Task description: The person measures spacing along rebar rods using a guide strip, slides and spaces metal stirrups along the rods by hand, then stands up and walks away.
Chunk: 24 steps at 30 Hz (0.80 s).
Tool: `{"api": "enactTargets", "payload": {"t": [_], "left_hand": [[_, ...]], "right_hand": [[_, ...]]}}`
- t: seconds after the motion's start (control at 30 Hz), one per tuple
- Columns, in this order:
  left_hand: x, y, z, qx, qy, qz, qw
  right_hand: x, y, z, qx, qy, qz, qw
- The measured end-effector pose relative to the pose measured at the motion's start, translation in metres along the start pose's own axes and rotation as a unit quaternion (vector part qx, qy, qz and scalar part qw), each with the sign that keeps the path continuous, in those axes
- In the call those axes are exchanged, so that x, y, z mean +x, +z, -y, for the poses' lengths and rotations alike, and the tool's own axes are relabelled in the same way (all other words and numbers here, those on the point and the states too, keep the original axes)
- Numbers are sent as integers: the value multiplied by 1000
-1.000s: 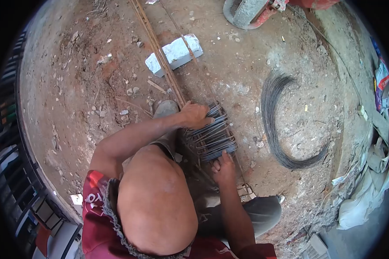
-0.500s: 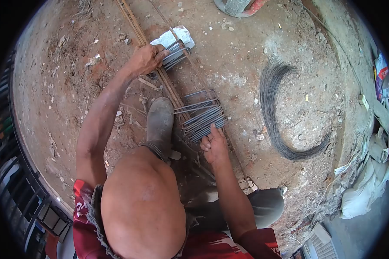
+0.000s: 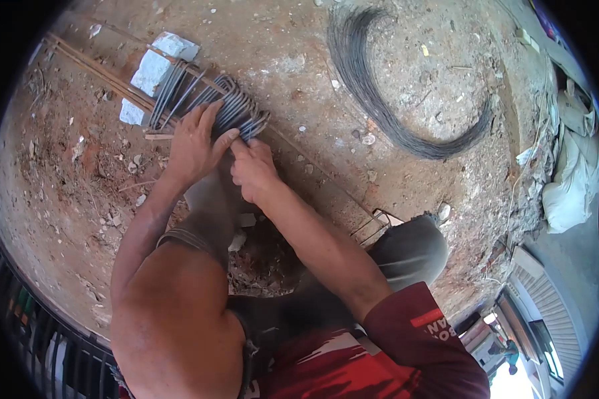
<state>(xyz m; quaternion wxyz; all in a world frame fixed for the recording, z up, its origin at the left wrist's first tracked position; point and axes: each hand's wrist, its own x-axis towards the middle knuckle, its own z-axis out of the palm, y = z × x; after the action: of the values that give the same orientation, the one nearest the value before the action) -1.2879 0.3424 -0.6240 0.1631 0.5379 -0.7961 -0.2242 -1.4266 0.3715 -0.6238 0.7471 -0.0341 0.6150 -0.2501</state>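
Observation:
A row of grey wire-steel rebar stirrups (image 3: pixel 225 110) is bunched around long rusty rebar rods (image 3: pixel 100 72) in front of me. My left hand (image 3: pixel 194 143) lies over the near side of the bunch, with its fingers curled on the stirrups and its thumb reaching toward my other hand. At the bunch's right end, my right hand (image 3: pixel 254 171) is closed, its fingers against the lowest stirrups. The two hands nearly touch. A white block (image 3: pixel 158 66) sits beneath the rods, left of the stirrups. My fingertips are partly hidden.
A curved bundle of thin dark tie wire (image 3: pixel 379 110) lies on the dirt ground to the right. White sacks (image 3: pixel 569 189) rest at the right edge. A dark metal grille (image 3: pixel 40 332) borders the lower left. A distant person (image 3: pixel 510 352) appears lower right.
My left hand has come back from the far stirrups to the near side of my right hand. The two stirrup groups are now pushed together near the white block. The view has turned.

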Motion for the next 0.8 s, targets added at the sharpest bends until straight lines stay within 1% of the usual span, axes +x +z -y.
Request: {"api": "enactTargets", "payload": {"t": [0.07,0.1,0.17,0.2,0.27,0.3,0.33,0.4,0.43,0.5,0.53,0.6,0.63,0.7,0.73,0.8], "left_hand": [[-5,12,5,20,-37,3,999],[-7,17,8,7,-21,12,1000],[-7,21,12,39,-68,26,997],[-6,26,10,40,-59,29,997],[-9,31,12,159,-48,-61,984],[-7,27,7,131,-45,-57,989],[-6,23,0,143,-41,-59,987],[-7,19,-14,175,55,-9,983],[-9,21,-18,185,61,-9,981],[-15,29,-23,213,85,64,971],[-16,29,-22,216,92,66,970],[-12,29,-23,201,83,62,974],[-10,27,-26,201,87,61,974],[-10,21,-31,181,125,55,974],[-9,20,-32,182,127,55,973],[-4,16,-33,154,166,108,968]], "right_hand": [[-8,-12,-6,-81,-74,-67,992],[-10,-25,-13,-70,-76,-86,991],[-10,-47,-30,-230,-207,-114,944],[-15,-55,-30,-222,-210,-120,945],[-32,-79,-27,-285,-224,-106,926],[-41,-87,-25,-262,-190,-113,939],[-47,-95,-23,-239,-158,-118,951],[-36,-123,-49,-232,-146,-102,956],[-41,-128,-44,-223,-151,-97,958],[-55,-137,-37,-221,-83,-104,966],[-60,-140,-35,-214,-84,-104,968],[-66,-145,-31,-214,-42,-112,969],[-67,-147,-32,-211,-44,-114,970],[-62,-154,-37,-276,-52,-158,947],[-58,-157,-40,-274,-53,-158,947],[-51,-161,-50,-225,-53,-137,963]]}}
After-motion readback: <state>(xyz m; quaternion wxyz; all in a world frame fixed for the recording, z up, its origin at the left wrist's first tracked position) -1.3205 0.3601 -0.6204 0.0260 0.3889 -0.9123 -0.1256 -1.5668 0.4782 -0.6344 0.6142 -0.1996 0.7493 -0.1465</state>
